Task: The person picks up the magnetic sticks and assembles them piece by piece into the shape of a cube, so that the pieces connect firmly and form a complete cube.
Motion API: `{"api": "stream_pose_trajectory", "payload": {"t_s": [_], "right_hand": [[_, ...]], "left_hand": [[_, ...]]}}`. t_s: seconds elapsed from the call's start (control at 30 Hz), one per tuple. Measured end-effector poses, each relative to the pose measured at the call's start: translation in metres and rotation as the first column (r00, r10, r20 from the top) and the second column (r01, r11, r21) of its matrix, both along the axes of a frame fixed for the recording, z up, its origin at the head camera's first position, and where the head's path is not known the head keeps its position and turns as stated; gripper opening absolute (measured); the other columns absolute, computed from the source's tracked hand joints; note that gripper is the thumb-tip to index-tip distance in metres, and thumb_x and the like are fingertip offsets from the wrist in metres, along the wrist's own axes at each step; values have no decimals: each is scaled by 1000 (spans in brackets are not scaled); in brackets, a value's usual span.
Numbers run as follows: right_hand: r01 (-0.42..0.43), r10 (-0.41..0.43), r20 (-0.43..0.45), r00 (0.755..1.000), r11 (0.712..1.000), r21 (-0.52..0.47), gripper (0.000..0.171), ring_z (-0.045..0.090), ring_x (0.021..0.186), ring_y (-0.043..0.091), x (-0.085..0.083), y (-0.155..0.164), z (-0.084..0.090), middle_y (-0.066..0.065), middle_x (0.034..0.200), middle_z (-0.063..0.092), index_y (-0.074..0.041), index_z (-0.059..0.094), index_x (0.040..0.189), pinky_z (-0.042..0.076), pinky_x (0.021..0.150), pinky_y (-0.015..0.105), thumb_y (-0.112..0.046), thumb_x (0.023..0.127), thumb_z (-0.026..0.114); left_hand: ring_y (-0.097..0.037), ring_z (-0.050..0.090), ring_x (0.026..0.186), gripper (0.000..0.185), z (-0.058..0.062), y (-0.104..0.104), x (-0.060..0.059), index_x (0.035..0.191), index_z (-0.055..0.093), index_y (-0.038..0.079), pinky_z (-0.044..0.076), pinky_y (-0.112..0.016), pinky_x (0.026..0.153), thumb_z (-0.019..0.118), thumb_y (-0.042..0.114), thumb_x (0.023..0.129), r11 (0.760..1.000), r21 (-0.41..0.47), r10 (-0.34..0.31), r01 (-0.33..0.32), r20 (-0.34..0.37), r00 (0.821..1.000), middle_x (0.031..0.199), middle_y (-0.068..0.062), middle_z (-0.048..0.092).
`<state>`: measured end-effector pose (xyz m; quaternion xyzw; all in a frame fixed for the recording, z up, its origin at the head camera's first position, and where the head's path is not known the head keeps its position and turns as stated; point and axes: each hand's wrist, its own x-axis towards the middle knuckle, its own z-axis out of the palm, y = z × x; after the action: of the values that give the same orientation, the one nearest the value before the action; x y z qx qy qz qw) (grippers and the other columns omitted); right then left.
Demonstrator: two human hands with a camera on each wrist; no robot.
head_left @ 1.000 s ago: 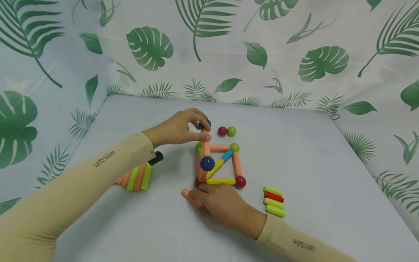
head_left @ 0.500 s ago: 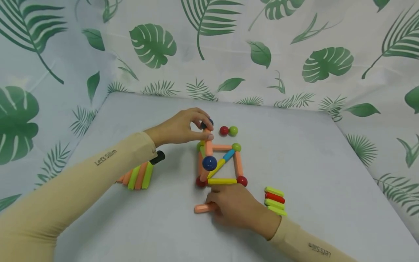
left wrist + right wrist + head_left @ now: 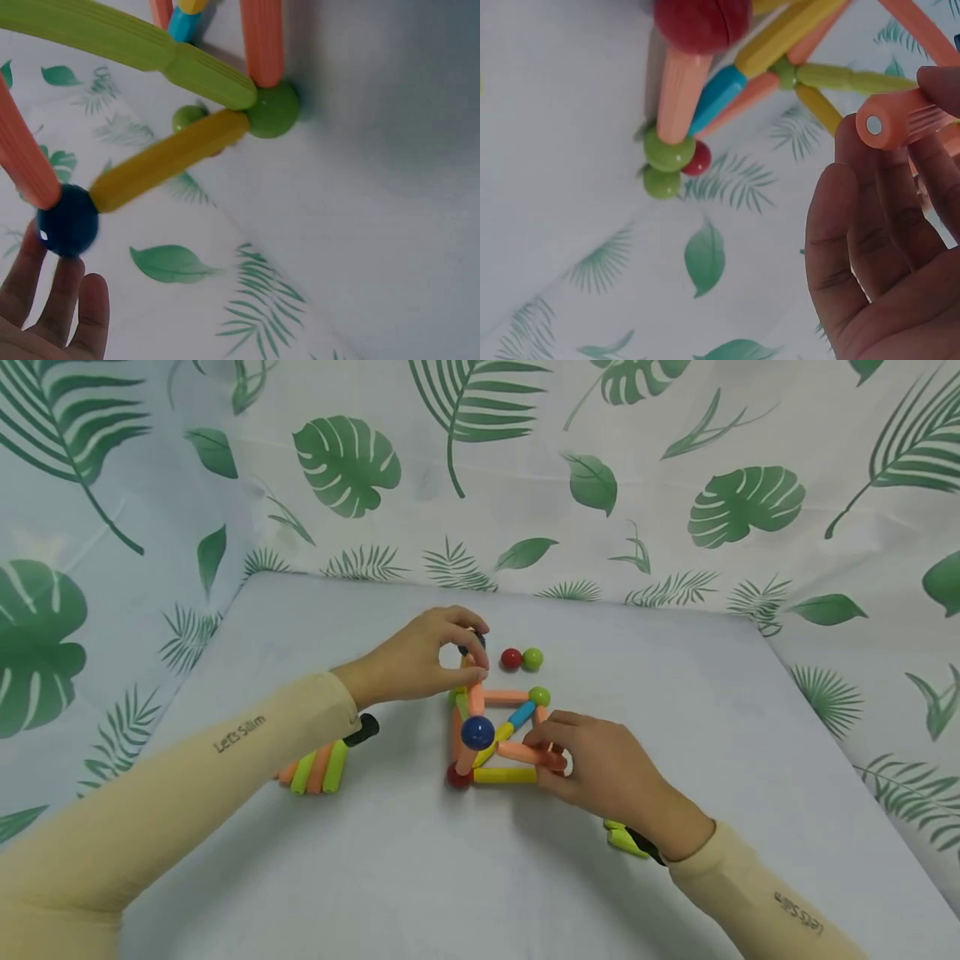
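A frame of magnetic sticks and balls stands mid-table; its front yellow stick [image 3: 506, 775] meets a red ball [image 3: 460, 775] on the left. A blue ball [image 3: 477, 732] sits raised at the front left. My left hand [image 3: 416, 652] pinches the raised salmon stick [image 3: 476, 700] near the rear dark blue ball [image 3: 471, 640]; in the left wrist view, fingertips touch that blue ball [image 3: 67, 220]. My right hand [image 3: 615, 768] holds a loose salmon stick [image 3: 517, 752] above the frame's right side, one end pointing left. The right wrist view shows this stick's end [image 3: 881, 124] between thumb and fingers.
Behind the frame lie a loose red ball [image 3: 512, 658] and green ball [image 3: 533, 658]. Green and salmon sticks [image 3: 321, 768] lie in a row at left, partly behind the left sleeve. Short green sticks [image 3: 627, 841] at right are partly covered by the right wrist.
My right hand has lifted the salmon stick from the table in front of the frame and carried it right and up, over the frame's right side. My left hand has stayed at the top.
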<state>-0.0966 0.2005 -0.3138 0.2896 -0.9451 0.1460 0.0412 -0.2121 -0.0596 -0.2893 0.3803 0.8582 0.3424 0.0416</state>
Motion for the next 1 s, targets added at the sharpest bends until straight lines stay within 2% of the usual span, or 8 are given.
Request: {"api": "stream_pose_trajectory", "payload": {"t_s": [0.23,0.4,0.57,0.67,0.73,0.8,0.9,1.0], "right_hand": [[-28,22,-88,996,997,-66,19,51,69,6,-2,3,12,-12,82,56,-20,74,97,45,56,26,-17,80,80],[-34,27,-109,994,997,-67,21,51,71,5,-2,1,15,-12,85,58,-20,75,100,46,56,26,-18,80,80],[-33,22,-129,991,996,-86,21,53,73,7,-2,3,17,-12,88,61,-18,77,100,48,59,27,-20,80,81],[-35,20,-151,988,995,-96,19,52,72,8,-2,4,19,-11,85,60,-17,77,99,47,58,27,-21,80,81],[-36,20,-164,986,995,-95,19,52,73,8,-2,3,21,-11,85,60,-17,77,98,48,59,28,-22,80,82],[-35,18,-172,985,995,-99,19,53,75,7,-2,3,22,-10,86,62,-17,77,98,49,60,28,-22,80,82],[-39,25,-146,989,995,-94,21,55,77,7,-2,3,25,-11,90,64,-17,77,100,51,63,29,-23,81,83],[-61,61,-8,998,993,-97,25,57,82,6,-5,9,32,-14,96,65,-20,76,106,52,67,29,-25,83,85]], "left_hand": [[-17,58,109,14,5,5,14,94,79,19,36,-43,106,72,7,90,996,28,-84,91,-192,978,104,8,71],[-10,62,90,12,7,10,25,97,80,18,33,-45,105,71,12,91,995,-30,-104,100,-279,955,91,12,72],[-10,58,85,21,8,18,40,101,81,20,35,-46,96,70,36,92,983,-121,-175,137,-417,892,87,12,72],[-14,57,88,38,8,23,49,104,81,22,36,-44,90,68,55,91,965,-236,-217,114,-478,851,90,9,71],[-15,56,88,42,8,26,53,101,80,23,36,-42,87,67,61,89,950,-299,-232,87,-492,839,92,8,70],[-14,54,83,38,6,27,55,94,79,24,36,-41,84,68,60,89,940,-333,-240,72,-498,833,87,8,65],[-13,50,76,30,3,28,56,83,76,23,35,-41,82,71,52,90,945,-315,-249,90,-515,820,79,9,59],[-13,48,72,27,-2,27,55,75,74,22,34,-41,80,72,45,90,953,-270,-270,136,-558,785,75,9,55]]}}
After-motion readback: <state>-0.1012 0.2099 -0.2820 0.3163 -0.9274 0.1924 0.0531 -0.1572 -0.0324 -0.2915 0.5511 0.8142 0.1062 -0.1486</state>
